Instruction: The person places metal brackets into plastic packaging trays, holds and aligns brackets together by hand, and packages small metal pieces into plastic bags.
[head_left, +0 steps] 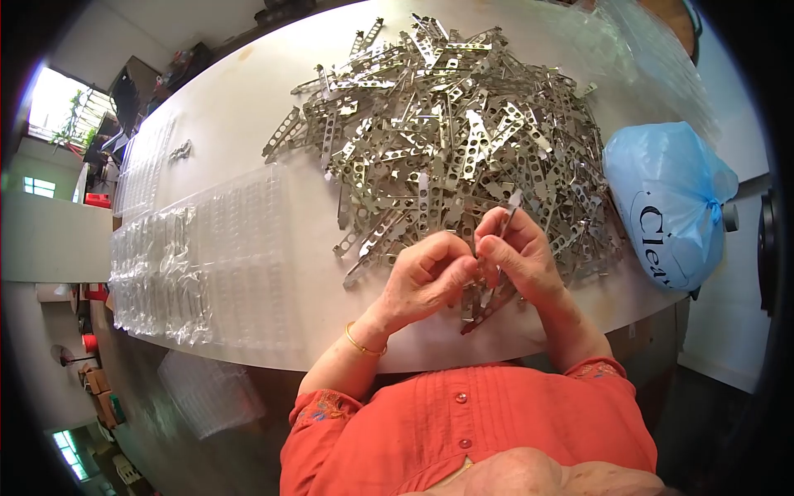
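My right hand (523, 258) pinches a thin metal strip (514, 203) between thumb and fingers, its upper end poking out above them. Close against it, my left hand (432, 277) is closed, its thumb and fingertips meeting at the same strip; the fingers partly hide the grip. Both hands are over the near edge of a large pile of perforated metal strips (475, 145). Several strips lie just below the fingers, with round holes along their length.
Left on the white table (223, 99) lies a clear plastic tray (248, 273), its left part filled with shiny strips. Another clear tray (145, 161) lies beyond it, near a small metal piece (180, 150). A blue plastic bag (666, 198) stands right, with clear plastic sheets (637, 58) behind.
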`<state>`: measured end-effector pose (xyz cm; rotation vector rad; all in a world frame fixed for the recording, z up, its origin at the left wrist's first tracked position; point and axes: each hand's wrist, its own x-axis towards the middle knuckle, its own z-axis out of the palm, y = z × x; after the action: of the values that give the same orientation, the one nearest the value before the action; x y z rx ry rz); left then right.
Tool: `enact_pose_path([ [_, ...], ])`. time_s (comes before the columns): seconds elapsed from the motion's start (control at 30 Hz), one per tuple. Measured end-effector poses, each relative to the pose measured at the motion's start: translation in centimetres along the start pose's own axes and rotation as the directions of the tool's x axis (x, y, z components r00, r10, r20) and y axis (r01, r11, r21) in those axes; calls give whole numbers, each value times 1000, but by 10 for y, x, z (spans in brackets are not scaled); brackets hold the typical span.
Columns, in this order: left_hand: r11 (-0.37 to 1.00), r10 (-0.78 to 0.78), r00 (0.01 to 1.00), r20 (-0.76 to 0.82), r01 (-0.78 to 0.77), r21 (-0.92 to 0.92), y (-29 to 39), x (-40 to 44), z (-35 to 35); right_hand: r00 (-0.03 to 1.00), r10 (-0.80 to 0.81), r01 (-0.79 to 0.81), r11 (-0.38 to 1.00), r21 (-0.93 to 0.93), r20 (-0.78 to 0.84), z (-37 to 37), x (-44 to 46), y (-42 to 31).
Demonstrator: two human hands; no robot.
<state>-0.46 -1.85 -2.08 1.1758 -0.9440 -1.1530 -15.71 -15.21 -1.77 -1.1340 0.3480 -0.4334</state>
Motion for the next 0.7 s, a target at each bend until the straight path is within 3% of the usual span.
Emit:
enact_pose_path([
  [0.03, 995, 72, 994, -87, -66, 75, 2, 1, 0, 999, 5, -4, 1000, 23, -33, -1, -1, -2],
  [0.07, 947, 237, 956, -175, -187, 262, -12, 5, -4, 999, 6, -5, 1000, 27, -32, -1, -1, -3],
  [0.13, 807, 367, 875, -315, -130, 577, -10, 8, -9, 996, 5, -2, 1000, 26, -89, -1, -1, -6],
  [0.2, 768, 408, 839, -360, -103, 632, -14, 13, -16, 996, 3, -1, 1000, 18, -93, -1, -1, -8],
  [0.3, 599, 448, 816, -364, 28, 800, -11, 16, -15, 996, 24, -22, 999, 30, -84, 0, -2, -7],
  [0.33, 598, 447, 818, -361, 26, 801, -12, 17, -14, 996, 42, -39, 999, 29, -81, -1, -2, -7],
  [0.4, 457, 462, 830, -312, 78, 886, -13, 16, -11, 995, 58, -56, 998, 28, -82, -1, -3, -7],
  [0.53, 414, 435, 855, -281, 87, 906, -16, 14, -13, 995, 69, -68, 997, 19, -68, 0, -3, -8],
  [0.7, 600, 431, 822, -372, 47, 799, -20, 15, -18, 997, 65, -64, 997, 31, -40, 1, -2, -6],
])
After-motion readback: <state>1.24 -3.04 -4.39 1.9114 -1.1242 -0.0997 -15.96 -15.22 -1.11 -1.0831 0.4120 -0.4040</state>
